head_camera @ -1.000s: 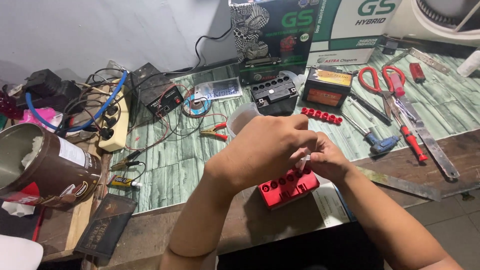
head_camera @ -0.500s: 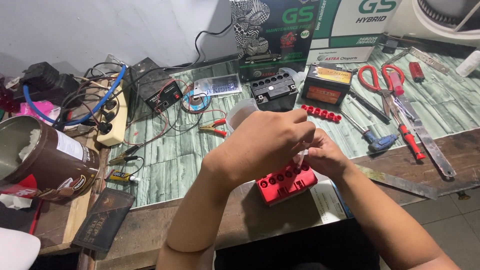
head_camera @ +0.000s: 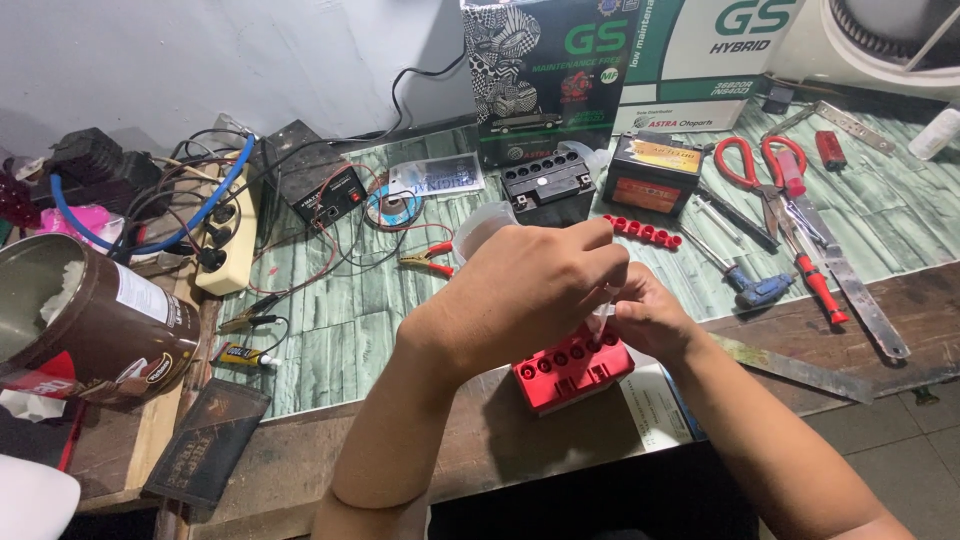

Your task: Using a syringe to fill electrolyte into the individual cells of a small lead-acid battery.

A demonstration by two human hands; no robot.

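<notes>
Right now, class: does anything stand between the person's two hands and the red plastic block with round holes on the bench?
Nothing visible does. The left hand and right hand meet directly over the red plastic block with round holes, pinching something small and pale just above it. Whether they touch the block itself cannot be told.

Left hand [head_camera: 525, 290] and right hand [head_camera: 650, 315] meet above a red block [head_camera: 570, 368] on the table [head_camera: 330, 330], pinching something small

- Both hands, left hand [head_camera: 520, 290] and right hand [head_camera: 650, 315], meet above the block with round holes [head_camera: 572, 368].
- Scissors [head_camera: 762, 170] lie right, behind.
- Tin can [head_camera: 95, 325] lies far left.
</notes>
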